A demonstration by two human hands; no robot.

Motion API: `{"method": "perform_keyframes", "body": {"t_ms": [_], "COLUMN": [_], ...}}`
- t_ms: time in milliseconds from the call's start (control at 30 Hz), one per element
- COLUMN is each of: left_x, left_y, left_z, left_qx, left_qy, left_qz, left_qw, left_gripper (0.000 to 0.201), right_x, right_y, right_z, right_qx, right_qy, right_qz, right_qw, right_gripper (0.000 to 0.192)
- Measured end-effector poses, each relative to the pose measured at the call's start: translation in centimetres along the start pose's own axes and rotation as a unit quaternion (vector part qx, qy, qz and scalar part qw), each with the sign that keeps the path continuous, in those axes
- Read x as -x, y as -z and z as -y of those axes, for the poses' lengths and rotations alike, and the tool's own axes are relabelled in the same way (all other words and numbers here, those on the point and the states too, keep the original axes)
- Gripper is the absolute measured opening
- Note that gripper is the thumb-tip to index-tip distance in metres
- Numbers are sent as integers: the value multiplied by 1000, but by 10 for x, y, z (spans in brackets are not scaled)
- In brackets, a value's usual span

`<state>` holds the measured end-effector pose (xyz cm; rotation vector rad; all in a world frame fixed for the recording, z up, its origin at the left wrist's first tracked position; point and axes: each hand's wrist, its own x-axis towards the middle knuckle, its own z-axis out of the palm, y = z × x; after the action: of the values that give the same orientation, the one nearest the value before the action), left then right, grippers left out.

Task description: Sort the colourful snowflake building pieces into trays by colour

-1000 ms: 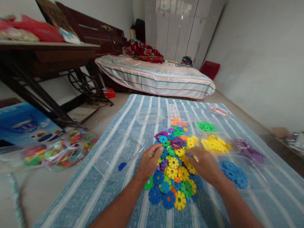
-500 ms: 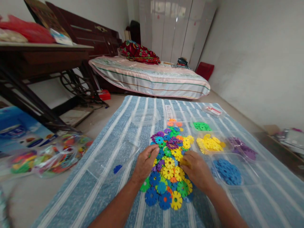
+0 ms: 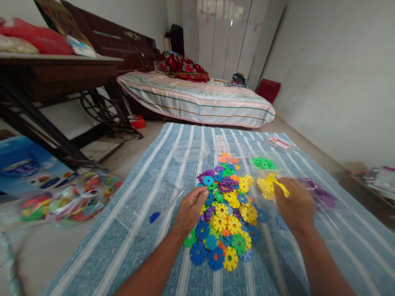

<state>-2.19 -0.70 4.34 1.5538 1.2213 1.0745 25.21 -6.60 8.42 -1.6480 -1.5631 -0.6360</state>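
Observation:
A heap of notched, flower-shaped plastic discs (image 3: 220,224) in several colours lies on the striped cloth. My left hand (image 3: 191,207) rests against the heap's left side, fingers curled and thumb close to the index finger. Whether anything is in that grip is hidden. My right hand (image 3: 295,205) is over the right-hand boxes, pinching a yellow disc (image 3: 284,190) seen nearly edge-on. Just left of it, yellow discs (image 3: 266,188) lie in their clear box. My right hand and wrist cover most of the box of blue discs.
Green discs (image 3: 263,163) and purple discs (image 3: 322,195) sit in clear boxes at the right. Orange discs (image 3: 226,158) are at the far end of the heap. One blue disc (image 3: 154,217) lies in a clear box on the left. Another clear box (image 3: 190,151) stands farther back.
My right hand has moved right, from the heap to the yellow discs' box, carrying a yellow disc. My left hand has stayed at the heap's left side.

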Motion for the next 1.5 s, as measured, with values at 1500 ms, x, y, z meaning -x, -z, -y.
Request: {"method": "perform_keyframes", "body": {"t_ms": [1500], "left_x": [2], "left_y": [0], "left_z": [-4], "left_qx": [14], "left_qy": [20], "left_qz": [-5], "left_qw": [1000], "left_gripper": [36], "right_x": [46], "right_y": [-24], "right_z": [34], "right_qx": [-127], "right_qy": [73], "right_qz": [132], "right_qw": [980], "right_gripper": [17]}}
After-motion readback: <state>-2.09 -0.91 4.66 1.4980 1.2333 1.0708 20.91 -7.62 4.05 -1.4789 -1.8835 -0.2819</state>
